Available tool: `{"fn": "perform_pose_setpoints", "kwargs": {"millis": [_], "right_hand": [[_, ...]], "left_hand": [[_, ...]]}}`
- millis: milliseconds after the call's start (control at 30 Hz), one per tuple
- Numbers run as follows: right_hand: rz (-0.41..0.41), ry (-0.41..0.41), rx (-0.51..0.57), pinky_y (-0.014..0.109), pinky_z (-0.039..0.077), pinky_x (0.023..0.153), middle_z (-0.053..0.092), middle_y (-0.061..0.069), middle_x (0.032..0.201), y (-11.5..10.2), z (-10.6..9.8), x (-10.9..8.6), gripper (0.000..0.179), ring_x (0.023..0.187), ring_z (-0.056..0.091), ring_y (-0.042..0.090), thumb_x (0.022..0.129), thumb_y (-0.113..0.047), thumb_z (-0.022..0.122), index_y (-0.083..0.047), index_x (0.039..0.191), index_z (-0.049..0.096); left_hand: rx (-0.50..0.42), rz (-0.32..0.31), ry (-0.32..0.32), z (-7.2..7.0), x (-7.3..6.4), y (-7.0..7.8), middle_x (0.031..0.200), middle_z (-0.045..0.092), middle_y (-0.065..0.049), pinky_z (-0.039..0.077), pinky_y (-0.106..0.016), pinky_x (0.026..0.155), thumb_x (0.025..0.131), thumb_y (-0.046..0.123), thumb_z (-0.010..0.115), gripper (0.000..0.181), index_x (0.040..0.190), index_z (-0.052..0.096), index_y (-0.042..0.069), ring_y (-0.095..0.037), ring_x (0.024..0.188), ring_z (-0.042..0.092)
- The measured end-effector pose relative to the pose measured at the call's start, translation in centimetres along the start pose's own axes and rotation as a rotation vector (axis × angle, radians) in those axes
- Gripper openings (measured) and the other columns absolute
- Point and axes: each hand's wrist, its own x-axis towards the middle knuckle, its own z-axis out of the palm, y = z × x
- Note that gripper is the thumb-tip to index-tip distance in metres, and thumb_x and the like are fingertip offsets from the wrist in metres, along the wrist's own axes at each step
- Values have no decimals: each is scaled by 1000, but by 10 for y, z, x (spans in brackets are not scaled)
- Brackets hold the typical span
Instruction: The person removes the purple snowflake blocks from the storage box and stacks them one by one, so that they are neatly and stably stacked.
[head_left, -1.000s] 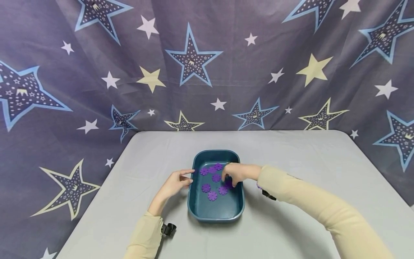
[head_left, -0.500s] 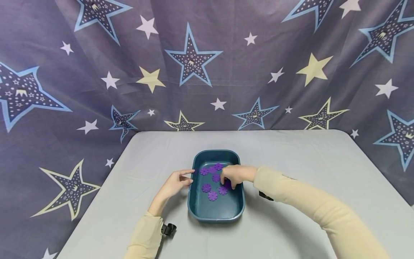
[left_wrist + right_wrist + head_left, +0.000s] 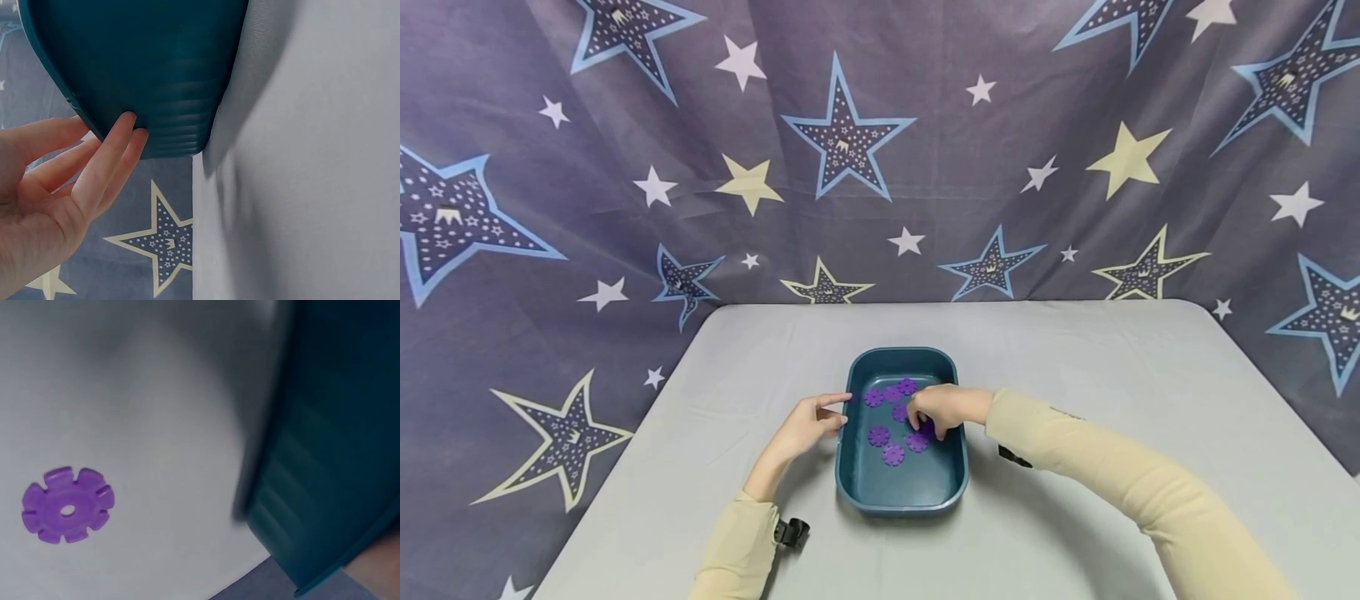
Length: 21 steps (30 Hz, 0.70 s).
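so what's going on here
A person's left hand touches the side of a dark teal tub on a pale grey table, while their right hand reaches down inside it, among purple notched discs. Whether those fingers hold one is hidden. Several discs lie spread out in the tub, and the right wrist view shows another disc on the table outside it.
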Motion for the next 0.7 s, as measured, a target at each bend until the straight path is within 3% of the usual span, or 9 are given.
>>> {"fn": "perform_pose_setpoints", "kwargs": {"millis": [233, 500, 700], "right_hand": [[-11, 3, 38, 19, 41, 60, 52, -3, 79, -2, -1, -2, 28, 71, 45, 7, 63, 0, 76, -16, 83, 63], [-43, 38, 14, 17, 44, 66, 53, -5, 82, -3, -2, -4, 22, 75, 48, 8, 62, -2, 78, -13, 78, 67], [-49, 46, 7, 18, 46, 71, 59, -4, 87, -2, -2, -1, 22, 80, 52, 9, 61, -3, 79, -11, 79, 68]], "left_hand": [[15, 10, -7, 0, -1, 0, 96, 61, -25, 53, -32, 70, 84, -1, 54, 39, 121, 48, -9, -27, 83, 61], [1, 16, -11, -1, -1, 2, 95, 60, -28, 53, -36, 71, 84, -2, 54, 39, 121, 47, -11, -30, 84, 60], [11, 4, 0, 0, 0, -1, 95, 62, -24, 53, -33, 70, 83, -2, 55, 38, 120, 49, -8, -25, 82, 61]]}}
